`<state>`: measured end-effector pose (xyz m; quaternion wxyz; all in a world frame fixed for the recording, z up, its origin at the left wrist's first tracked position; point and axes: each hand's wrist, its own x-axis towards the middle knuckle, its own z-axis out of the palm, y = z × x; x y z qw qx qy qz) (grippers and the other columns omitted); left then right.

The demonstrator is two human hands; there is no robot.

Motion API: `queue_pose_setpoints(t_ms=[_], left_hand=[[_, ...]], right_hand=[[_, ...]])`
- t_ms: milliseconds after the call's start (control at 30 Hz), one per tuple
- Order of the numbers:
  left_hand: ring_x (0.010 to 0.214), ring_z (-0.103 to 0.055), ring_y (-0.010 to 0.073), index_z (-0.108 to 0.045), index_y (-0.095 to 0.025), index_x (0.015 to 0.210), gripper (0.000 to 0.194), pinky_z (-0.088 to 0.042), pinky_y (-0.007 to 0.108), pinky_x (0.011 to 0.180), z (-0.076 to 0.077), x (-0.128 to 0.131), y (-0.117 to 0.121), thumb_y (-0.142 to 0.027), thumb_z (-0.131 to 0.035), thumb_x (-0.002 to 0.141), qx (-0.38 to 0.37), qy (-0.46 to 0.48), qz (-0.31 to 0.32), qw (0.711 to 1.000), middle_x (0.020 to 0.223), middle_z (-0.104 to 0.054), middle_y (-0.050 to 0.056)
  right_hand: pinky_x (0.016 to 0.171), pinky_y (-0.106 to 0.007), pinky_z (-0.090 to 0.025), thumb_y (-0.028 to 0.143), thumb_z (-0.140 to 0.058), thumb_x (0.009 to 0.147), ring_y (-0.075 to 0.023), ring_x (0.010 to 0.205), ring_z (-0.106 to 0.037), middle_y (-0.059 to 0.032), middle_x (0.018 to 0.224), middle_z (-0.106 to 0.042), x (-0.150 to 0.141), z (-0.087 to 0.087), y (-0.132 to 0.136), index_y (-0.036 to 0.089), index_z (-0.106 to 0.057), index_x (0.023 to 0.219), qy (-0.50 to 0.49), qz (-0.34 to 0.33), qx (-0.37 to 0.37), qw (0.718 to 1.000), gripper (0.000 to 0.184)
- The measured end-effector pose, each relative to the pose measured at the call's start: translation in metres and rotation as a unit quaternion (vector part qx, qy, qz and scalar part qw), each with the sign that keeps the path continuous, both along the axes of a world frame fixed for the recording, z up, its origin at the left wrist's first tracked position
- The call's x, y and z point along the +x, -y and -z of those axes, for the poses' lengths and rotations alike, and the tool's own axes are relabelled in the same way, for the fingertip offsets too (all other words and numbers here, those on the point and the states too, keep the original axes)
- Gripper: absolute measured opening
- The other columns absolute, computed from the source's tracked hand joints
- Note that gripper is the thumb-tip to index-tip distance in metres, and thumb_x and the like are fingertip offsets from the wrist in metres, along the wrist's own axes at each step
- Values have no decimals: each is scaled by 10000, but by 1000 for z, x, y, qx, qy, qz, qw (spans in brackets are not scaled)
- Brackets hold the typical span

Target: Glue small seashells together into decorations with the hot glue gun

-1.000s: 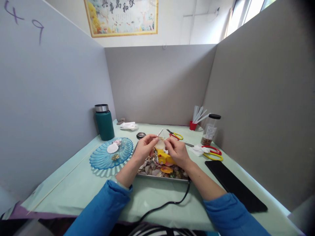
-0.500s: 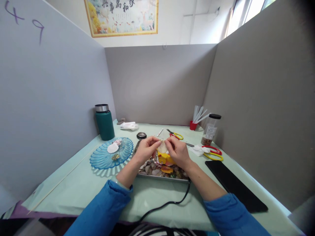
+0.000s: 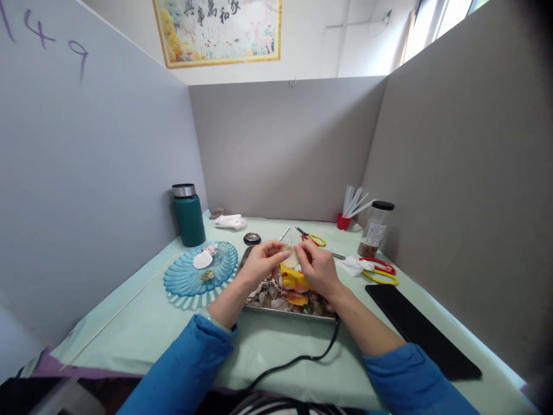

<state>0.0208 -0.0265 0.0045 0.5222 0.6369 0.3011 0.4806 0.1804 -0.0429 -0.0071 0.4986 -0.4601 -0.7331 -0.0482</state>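
Observation:
My left hand (image 3: 265, 261) is closed in a pinch on a pale, flat shell (image 3: 291, 259), whose edges are partly covered by the fingers. Thumb and fingers pressed together, my right hand (image 3: 318, 267) pinches at the shell's upper right; what lies between these fingertips is too small to make out. Below both hands is a shallow metal tray (image 3: 285, 313) filled with mixed seashells (image 3: 271, 298). A yellow glue gun (image 3: 294, 279) lies on the shells, partly hidden by my right hand. An orange-yellow shell piece (image 3: 297, 298) sits in front of it.
Left stands a blue scalloped plate (image 3: 177, 278) with a few shells, beside a green bottle (image 3: 189, 222). Right are scissors (image 3: 380, 278), crumpled tissue (image 3: 355, 265), a jar (image 3: 375, 230), a red cup (image 3: 343, 222) of glue sticks and a black phone (image 3: 419, 328). A black cord (image 3: 298, 358) crosses the front.
My fingertips have drawn slightly apart at the top of the pale shell. The whole view has shifted a little, so everything appears farther right.

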Motion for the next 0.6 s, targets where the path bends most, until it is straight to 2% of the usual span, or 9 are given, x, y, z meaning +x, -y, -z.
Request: queue_pose_setpoints(t_ms=[133,200,267,300,367,467,533,600], left_hand=[[328,-437,41,-539,-141,820,329,-308,173,330,-4,-9,-8,-389,-685,662,-13,-10,-41,999,605,-558,-41],[342,-450,50,-551,-145,830,298,-319,182,351,-10,-27,-13,-371,-669,674,8,-28,-98,995,610,-568,-28],[352,-466,64,-573,-154,827,249,-324,193,372,-16,-54,-20,-357,-638,698,37,-100,-168,980,603,-582,-16],[361,-484,78,-585,-159,820,227,-333,203,385,-19,-69,-23,-349,-626,703,45,-155,-211,964,609,-598,-4],[364,-501,97,-621,-170,766,172,-363,231,432,-22,-99,-31,-325,-619,693,58,-280,-303,909,617,-620,6],[424,-547,137,-658,-174,694,119,-387,263,525,-21,-130,-42,-280,-604,688,56,-439,-353,824,613,-641,32],[468,-567,164,-678,-175,713,117,-380,266,534,-15,-140,-49,-259,-604,679,33,-479,-352,803,594,-645,46],[488,-574,177,-685,-181,712,108,-376,263,535,-8,-144,-55,-241,-610,662,14,-487,-345,802,548,-633,41]], right_hand=[[548,-223,-358,350,-418,904,-121,527,-494,2,603,-557,1,-1,1,196,-552,763,-13,-15,-10,1000,247],[548,-227,-363,358,-421,904,-123,520,-495,4,603,-563,0,-2,1,200,-556,784,-20,-13,-14,1000,240],[551,-231,-368,361,-422,903,-125,515,-495,4,594,-562,0,-2,1,201,-559,789,-22,-7,-13,1000,240],[553,-232,-371,360,-420,904,-127,520,-497,2,595,-565,-1,-2,1,201,-561,789,-22,-6,-12,1000,241],[560,-232,-376,355,-414,905,-130,538,-507,-5,607,-577,-1,-1,1,199,-563,788,-22,-7,-9,1000,245],[566,-228,-378,348,-408,907,-130,547,-509,-5,604,-574,-1,-1,1,197,-559,776,-19,-10,-8,1000,251],[572,-226,-377,344,-406,907,-128,551,-507,-3,603,-567,-1,-1,1,196,-557,767,-15,-9,-8,1000,254],[578,-224,-377,341,-405,908,-127,560,-509,-3,611,-566,-1,-1,1,195,-555,765,-12,-8,-8,1000,254]])
